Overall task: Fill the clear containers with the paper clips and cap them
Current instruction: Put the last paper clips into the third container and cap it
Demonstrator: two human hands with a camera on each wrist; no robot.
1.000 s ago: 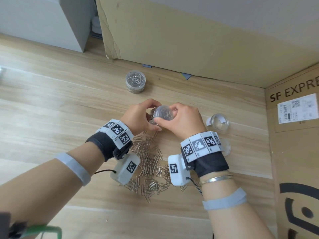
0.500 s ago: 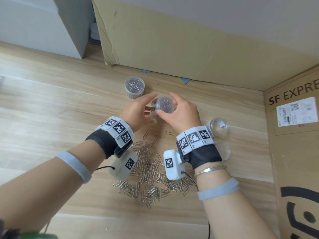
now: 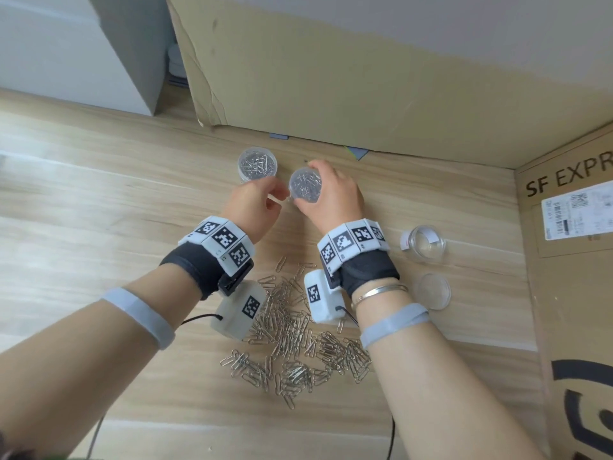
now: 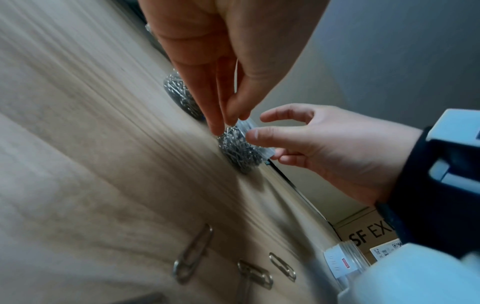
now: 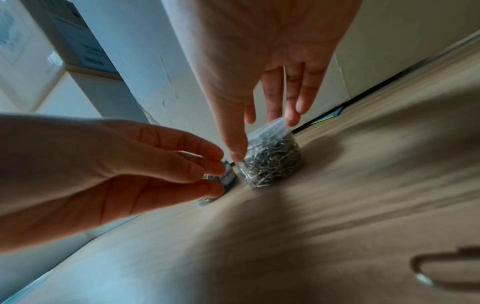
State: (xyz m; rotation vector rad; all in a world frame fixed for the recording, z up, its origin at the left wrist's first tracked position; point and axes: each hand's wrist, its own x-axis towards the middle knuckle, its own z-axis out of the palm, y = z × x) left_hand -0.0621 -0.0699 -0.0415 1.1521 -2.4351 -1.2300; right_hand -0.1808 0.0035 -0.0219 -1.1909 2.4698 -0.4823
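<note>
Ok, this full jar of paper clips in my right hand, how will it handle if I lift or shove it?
The full jar is packed with metal clips, so probably heavy for its size. It looks squat and stands flat on the table, so a shove should slide it, not tip it. Its smooth clear wall may be slippery.

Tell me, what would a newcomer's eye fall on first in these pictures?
First, the two hands close together: the right hand grips a capped container full of paper clips, the left hand close beside it, next to a second full container. Then the heap of loose paper clips between the wrists, and an empty container at right.
</note>
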